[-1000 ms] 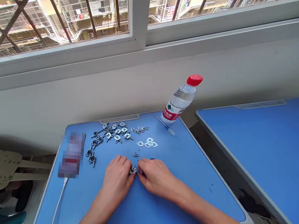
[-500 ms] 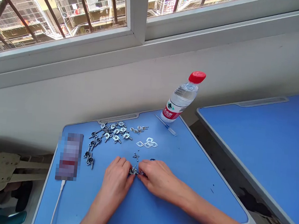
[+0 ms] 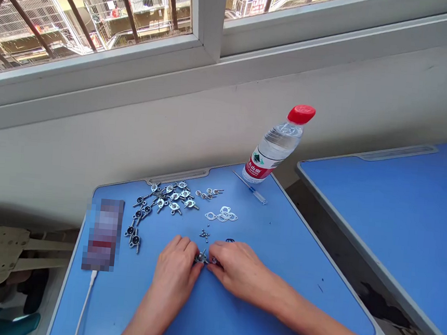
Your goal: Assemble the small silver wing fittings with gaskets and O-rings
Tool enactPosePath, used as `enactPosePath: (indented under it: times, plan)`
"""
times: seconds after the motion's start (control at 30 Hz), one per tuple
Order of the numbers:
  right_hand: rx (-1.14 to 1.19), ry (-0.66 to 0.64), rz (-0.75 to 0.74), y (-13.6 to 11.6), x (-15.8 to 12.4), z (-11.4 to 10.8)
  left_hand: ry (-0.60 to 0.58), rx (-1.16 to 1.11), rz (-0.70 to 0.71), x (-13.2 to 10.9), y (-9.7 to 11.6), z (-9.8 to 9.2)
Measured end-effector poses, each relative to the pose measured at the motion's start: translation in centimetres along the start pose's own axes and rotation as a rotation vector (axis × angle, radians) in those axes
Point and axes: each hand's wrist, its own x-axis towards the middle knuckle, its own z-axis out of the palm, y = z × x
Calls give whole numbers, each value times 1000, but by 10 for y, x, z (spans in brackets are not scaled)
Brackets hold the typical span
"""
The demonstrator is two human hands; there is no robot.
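Observation:
My left hand [image 3: 175,270] and my right hand [image 3: 238,269] meet on the blue desk [image 3: 288,277]. Their fingertips pinch a small metal fitting [image 3: 200,258], mostly hidden by my fingers. Just above it lies a little heap of tiny screws [image 3: 204,234]. A few dark small rings [image 3: 230,240] sit near my right hand. Farther up are a scattered group of metal flanged parts with dark round centres [image 3: 161,201] and a small pile of flat metal gaskets [image 3: 222,215].
A thin screwdriver [image 3: 250,188] lies at the desk's far edge beside a water bottle with a red cap [image 3: 276,146]. A blurred phone [image 3: 103,235] with a white cable [image 3: 85,306] lies at the left. Another blue desk [image 3: 382,228] stands right, beneath a barred window [image 3: 89,4].
The view has drifted slightly, shifting the desk and bottle in frame. My hands stay together on the metal fitting, with my fingers turning slightly around it.

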Motion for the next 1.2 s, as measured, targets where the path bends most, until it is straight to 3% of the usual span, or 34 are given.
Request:
enactPosePath:
  times: [0.83, 0.93, 1.1, 1.2]
  plan:
    - [57, -27, 7, -1, -1, -8, 6, 0, 27, -1, 1, -2]
    - [146, 32, 20, 7, 0, -16, 7, -5, 25, -1, 0, -1]
    - [217, 292, 109, 30, 1, -33, -6, -6, 8, 1, 0, -4]
    - [201, 325, 146, 39, 2, -39, -11, -5, 8, 1, 1, -5]
